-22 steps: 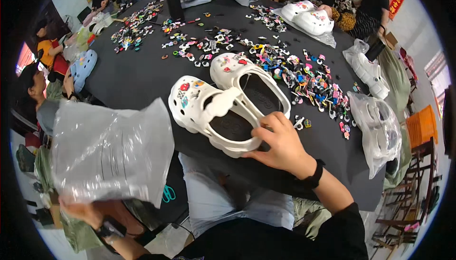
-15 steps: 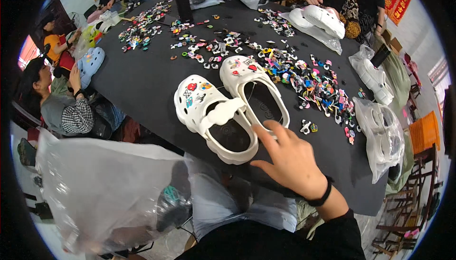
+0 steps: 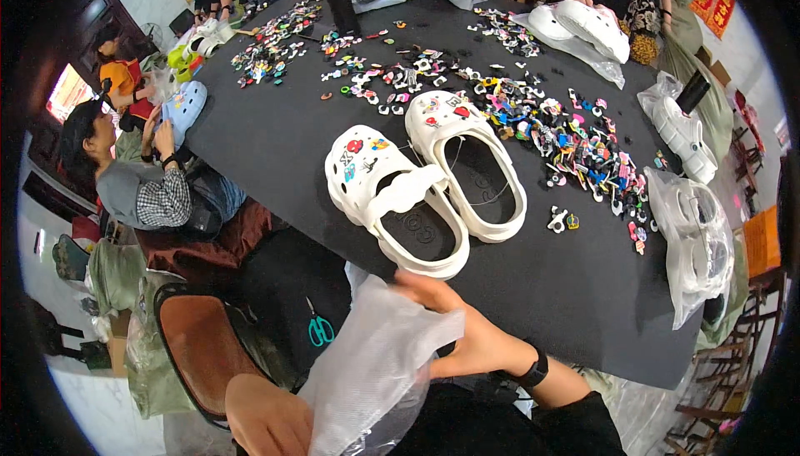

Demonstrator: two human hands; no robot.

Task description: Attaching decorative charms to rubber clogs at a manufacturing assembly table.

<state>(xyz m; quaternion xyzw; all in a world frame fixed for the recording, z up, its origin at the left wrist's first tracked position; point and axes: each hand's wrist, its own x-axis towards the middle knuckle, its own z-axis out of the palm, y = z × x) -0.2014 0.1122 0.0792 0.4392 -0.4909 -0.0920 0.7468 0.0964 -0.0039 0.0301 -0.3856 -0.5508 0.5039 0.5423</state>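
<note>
Bag held below the near edge of the table, white clogs waiting just above.

I note the black table [image 3: 275, 147] first, then the pair of white clogs [image 3: 425, 181] side by side near its near edge, decorated toes pointing away; loose charms [image 3: 575, 143] spread toward the far right corner. My clear plastic bag [image 3: 375, 364] hangs just below the near edge. My right hand [image 3: 467, 335] pinches its upper rim; my left hand [image 3: 267, 414] is at its lower side, but the film hides the fingers, so I cannot tell its grip. To do this well, I judge the mouth should be spread wide with both hands, kept facing the clogs.
</note>
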